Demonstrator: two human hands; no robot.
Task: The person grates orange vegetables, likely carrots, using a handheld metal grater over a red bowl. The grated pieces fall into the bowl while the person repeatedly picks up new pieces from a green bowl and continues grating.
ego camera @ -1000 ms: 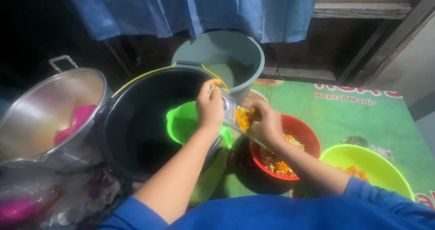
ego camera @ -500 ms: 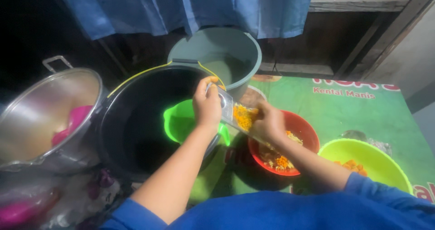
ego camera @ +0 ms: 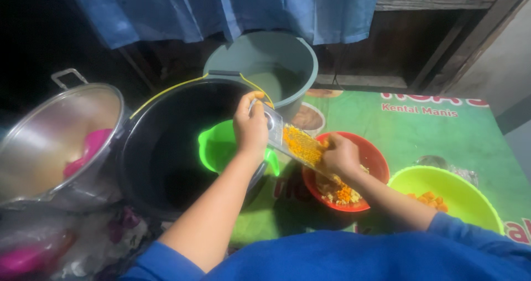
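Observation:
My left hand [ego camera: 250, 127] grips the upper end of a flat metal grater [ego camera: 294, 142] that slants down over a red bowl [ego camera: 369, 155]. Orange shreds cover the grater's face. My right hand [ego camera: 340, 157] presses a small piece of orange food against the grater's lower part; the piece itself is hidden under my fingers. Grated orange and pale bits lie in the red bowl [ego camera: 341, 193]. A bright green scoop [ego camera: 221, 146] sits just under my left wrist, inside a large black bucket [ego camera: 166, 148].
A yellow-green bowl [ego camera: 442, 192] with orange chunks stands at the right. A grey-green bucket [ego camera: 271, 65] is behind the black one. A large metal pot [ego camera: 50, 142] with a pink item is at the left. A green printed mat [ego camera: 442, 131] covers the surface; blue cloth hangs behind.
My right hand has slid slightly down the grater towards the red bowl. My left hand keeps its hold on the grater's top. The view shifted a little.

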